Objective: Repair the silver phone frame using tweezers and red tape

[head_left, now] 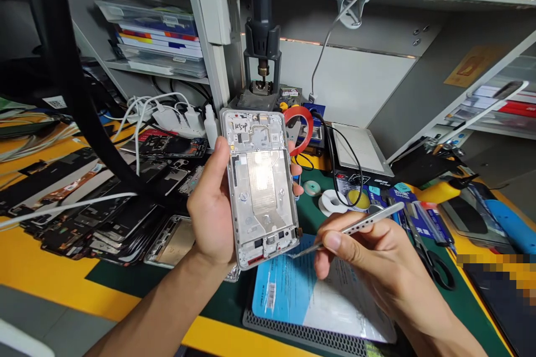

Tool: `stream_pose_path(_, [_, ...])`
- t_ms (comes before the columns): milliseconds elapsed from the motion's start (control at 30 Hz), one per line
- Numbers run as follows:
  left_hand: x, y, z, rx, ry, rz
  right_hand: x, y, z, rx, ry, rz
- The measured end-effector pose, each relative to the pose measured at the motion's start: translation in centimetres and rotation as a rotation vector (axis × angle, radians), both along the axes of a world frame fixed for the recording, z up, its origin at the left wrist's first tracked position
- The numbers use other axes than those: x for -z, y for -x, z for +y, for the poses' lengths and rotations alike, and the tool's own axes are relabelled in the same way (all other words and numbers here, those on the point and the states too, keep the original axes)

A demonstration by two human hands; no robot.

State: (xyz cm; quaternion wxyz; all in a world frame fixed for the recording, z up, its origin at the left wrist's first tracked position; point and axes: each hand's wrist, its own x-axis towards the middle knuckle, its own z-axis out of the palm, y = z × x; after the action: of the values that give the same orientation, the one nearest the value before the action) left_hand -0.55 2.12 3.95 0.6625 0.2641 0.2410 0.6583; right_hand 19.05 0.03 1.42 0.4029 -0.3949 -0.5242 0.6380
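Note:
My left hand (215, 206) is closed around the edges of a silver phone frame (268, 189), held up and slightly tilted above the bench. The frame's inner side faces me, with a shiny metal panel in its middle and handwriting on a label near the top. In my right hand (360, 251) is a pair of metal tweezers (372, 220), pinched between thumb and fingers. Their thin tips point left, close to the frame's lower right corner; whether they touch it I cannot tell. Beneath both hands lies a blue and white package (288, 290) on a dark perforated pad (268, 323).
On the left are stacked phone frames and screens (121, 206), with a black hose-like arm (84, 83) crossing in front. Behind stand a white bottle (210, 127), a red tape roll (307, 128) and a black press-like tool (262, 39). Black scissors (435, 268) and a solder-like spool (333, 202) lie right.

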Motion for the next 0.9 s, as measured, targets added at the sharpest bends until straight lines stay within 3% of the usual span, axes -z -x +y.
stream_pose_path(300, [0.0, 0.0, 0.2, 0.024, 0.051, -0.061, 0.1, 0.5, -0.6, 0.017, 0.054, 0.055])
stream_pose_path(600, [0.8, 0.2, 0.4, 0.116, 0.093, -0.116, 1.2, 0.6, -0.2, -0.077, -0.037, 0.072])
stream_pose_path(900, [0.6, 0.1, 0.6, 0.095, 0.075, -0.15, -0.1, 0.2, -0.4, -0.146, 0.032, 0.044])
